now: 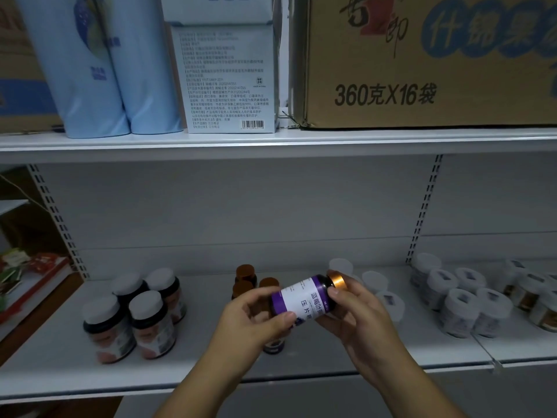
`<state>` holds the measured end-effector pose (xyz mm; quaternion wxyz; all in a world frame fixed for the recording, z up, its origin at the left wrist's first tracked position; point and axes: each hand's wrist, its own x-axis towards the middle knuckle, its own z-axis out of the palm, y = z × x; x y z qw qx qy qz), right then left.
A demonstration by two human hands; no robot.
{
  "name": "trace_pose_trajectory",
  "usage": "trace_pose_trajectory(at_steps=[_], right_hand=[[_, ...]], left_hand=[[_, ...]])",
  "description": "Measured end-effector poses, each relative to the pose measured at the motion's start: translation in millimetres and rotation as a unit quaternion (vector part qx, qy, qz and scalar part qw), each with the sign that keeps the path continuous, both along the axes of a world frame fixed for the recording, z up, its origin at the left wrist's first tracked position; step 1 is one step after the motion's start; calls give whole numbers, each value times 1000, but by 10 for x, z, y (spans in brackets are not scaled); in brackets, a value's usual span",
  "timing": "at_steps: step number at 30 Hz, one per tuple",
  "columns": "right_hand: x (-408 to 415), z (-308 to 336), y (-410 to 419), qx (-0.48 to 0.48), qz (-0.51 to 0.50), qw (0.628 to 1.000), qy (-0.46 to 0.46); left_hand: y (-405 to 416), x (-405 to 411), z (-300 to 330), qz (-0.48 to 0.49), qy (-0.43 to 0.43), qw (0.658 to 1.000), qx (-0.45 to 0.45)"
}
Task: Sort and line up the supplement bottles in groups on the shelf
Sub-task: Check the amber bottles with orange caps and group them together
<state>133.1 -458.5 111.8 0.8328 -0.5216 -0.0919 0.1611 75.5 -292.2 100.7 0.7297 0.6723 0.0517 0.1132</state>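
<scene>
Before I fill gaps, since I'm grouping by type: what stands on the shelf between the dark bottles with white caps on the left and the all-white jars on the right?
In the head view, brown-capped bottles, partly hidden by the hands.

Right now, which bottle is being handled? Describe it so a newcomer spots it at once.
Start at the white lower metal shelf, then its middle, in front of the small copper-capped brown bottles. There the left hand and right hand hold a dark bottle with a purple-and-white label. Unlike its upright neighbours, it is tipped sideways off the shelf, copper cap pointing right.
</scene>
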Motion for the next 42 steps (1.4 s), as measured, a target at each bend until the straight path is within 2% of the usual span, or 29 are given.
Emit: trace_pose_trajectory(at_steps=[5,9,13,14,16,18,21,24,28,31,34,37,39,42], right_hand=[[-41,-49,50,-31,-1,999,23],[-25,-38,39,6,-2,999,38],[-26,-56,48,45,4,998,37],[-19,-72,54,61,2,997,36],[-16,-94,55,95,3,995,32],[-19,-113,42,117,12,993,24],[-28,-129,23,133,33,990,15],[-28,-130,29,134,37,990,5],[-64,-101,31,84,27,996,-26],[-119,-69,9,-25,-6,994,-110],[-245,-14,21,-181,-19,949,-256],[-344,25,49,-249,-33,886,-391],[-347,40,36,-254,-38,873,-414],[-296,69,3,-259,-9,893,-369]], left_hand=[[-60,-63,9,42,-37,995,77],[-91,-112,-32,72,-81,978,177],[-52,-112,-87,85,-104,963,233],[-50,-114,-89,64,-89,971,211],[-49,-119,-61,3,-39,994,101],[-32,-120,-19,-31,6,999,20],[-1,-123,20,-35,7,999,11],[-8,-137,16,-9,-44,997,61],[-9,-124,-48,19,-75,995,57],[-18,-136,-65,11,-80,982,171],[-55,-159,-65,30,-68,960,270],[-82,-165,-52,28,-72,957,280],[-87,-162,-47,21,-70,961,266],[-78,-125,-52,-2,-42,973,225]])
